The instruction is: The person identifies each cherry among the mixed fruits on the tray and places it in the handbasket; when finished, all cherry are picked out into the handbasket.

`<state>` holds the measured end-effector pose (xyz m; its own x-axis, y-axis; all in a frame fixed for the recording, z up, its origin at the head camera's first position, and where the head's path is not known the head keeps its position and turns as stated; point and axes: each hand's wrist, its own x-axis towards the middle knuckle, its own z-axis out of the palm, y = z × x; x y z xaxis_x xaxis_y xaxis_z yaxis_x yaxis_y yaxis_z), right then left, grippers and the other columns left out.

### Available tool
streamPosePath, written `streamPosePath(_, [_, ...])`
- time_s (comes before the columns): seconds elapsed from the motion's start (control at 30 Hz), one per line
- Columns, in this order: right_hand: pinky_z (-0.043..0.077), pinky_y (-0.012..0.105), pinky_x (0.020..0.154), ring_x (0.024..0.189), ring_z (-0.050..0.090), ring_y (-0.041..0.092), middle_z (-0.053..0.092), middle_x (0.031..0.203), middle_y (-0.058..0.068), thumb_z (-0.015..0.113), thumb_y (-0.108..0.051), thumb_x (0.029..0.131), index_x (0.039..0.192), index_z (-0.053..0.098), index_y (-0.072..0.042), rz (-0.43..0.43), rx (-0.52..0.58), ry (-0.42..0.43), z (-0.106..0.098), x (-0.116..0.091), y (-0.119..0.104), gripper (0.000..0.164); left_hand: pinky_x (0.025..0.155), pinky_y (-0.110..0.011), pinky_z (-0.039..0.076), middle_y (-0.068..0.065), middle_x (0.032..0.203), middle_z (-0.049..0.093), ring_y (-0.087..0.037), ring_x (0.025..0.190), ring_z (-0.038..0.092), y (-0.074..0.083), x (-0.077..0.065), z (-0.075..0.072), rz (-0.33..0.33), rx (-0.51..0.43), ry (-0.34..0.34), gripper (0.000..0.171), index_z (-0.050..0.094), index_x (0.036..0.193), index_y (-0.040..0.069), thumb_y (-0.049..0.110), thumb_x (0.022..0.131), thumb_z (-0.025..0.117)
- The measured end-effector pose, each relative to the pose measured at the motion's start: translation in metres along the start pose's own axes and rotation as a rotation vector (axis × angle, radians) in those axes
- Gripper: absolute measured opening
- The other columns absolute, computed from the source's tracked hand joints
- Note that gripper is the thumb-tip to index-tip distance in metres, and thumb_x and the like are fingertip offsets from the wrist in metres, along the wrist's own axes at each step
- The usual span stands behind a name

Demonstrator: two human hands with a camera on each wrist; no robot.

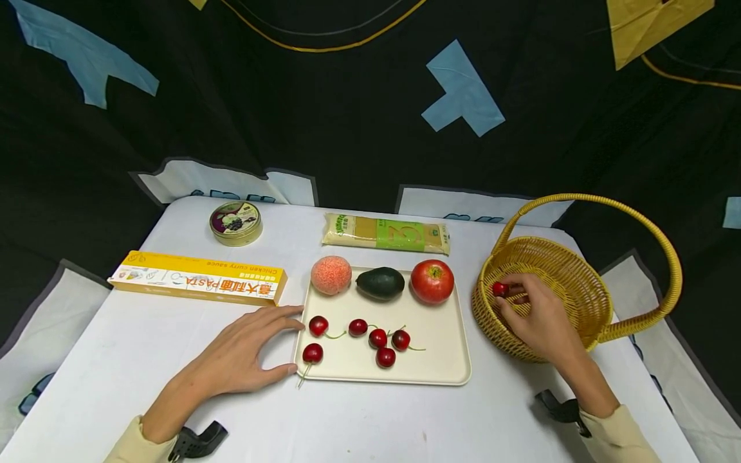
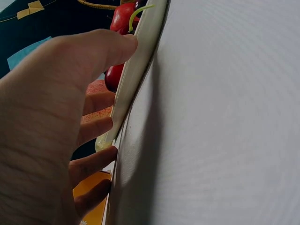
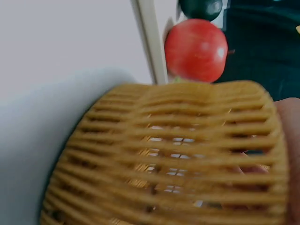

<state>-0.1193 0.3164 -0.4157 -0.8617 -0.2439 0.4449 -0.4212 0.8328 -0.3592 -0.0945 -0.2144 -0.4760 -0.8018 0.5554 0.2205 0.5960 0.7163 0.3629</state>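
My right hand (image 1: pixel 538 315) pinches a dark red cherry (image 1: pixel 500 289) at its fingertips, inside the left part of the wicker basket (image 1: pixel 602 302). In the right wrist view, the basket's woven side (image 3: pixel 178 140) hides most of that hand. My left hand (image 1: pixel 246 354) is at the left edge of the cream tray (image 1: pixel 434 354), fingers spread and thumb near the front corner; the left wrist view has the thumb (image 2: pixel 117 49) against the rim. On the tray are several cherries (image 1: pixel 377 338), a dark green avocado (image 1: pixel 380 283), a red tomato-like fruit (image 1: pixel 431 281) and a rough pinkish-orange ball-shaped fruit (image 1: pixel 331 275).
Behind the tray lies a pack of noodles (image 1: pixel 384 233) with a green label. A yellow and white pasta box (image 1: pixel 199 278) lies to the left, and a round tin (image 1: pixel 235 223) stands farther back. The basket's tall handle (image 1: pixel 654 238) arches over the table's right side.
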Motion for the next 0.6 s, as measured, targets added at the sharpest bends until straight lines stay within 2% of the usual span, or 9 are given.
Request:
streamPosePath(0.1, [0.064, 0.035, 0.075, 0.092, 0.073, 0.025, 0.071, 0.108, 0.009, 0.086, 0.004, 0.085, 0.122, 0.066, -0.004, 0.013, -0.007, -0.007, 0.000, 0.000, 0.007, 0.042, 0.112, -0.054, 0.049, 0.005, 0.160, 0.055, -0.024, 0.145, 0.054, 0.000, 0.000, 0.000, 0.003, 0.002, 0.003, 0.059, 0.070, 0.135, 0.029, 0.049, 0.083, 0.088])
streamPosePath(0.33, [0.064, 0.052, 0.075, 0.091, 0.073, 0.030, 0.071, 0.107, 0.014, 0.085, 0.003, 0.086, 0.120, 0.065, -0.001, 0.044, -0.010, -0.026, 0.001, -0.002, 0.019, 0.040, 0.112, -0.055, 0.048, 0.006, 0.160, 0.054, -0.024, 0.145, 0.053, 0.000, 0.000, 0.000, 0.001, 0.002, 0.001, 0.059, 0.070, 0.135, 0.029, 0.050, 0.083, 0.088])
streamPosePath(0.6, [0.064, 0.054, 0.077, 0.096, 0.072, 0.033, 0.070, 0.111, 0.017, 0.083, 0.001, 0.090, 0.123, 0.064, -0.001, 0.105, -0.041, -0.131, 0.001, 0.002, 0.030, 0.038, 0.113, -0.056, 0.048, 0.006, 0.160, 0.054, -0.026, 0.145, 0.053, 0.001, 0.000, 0.000, -0.008, 0.000, -0.006, 0.058, 0.070, 0.135, 0.029, 0.050, 0.084, 0.088])
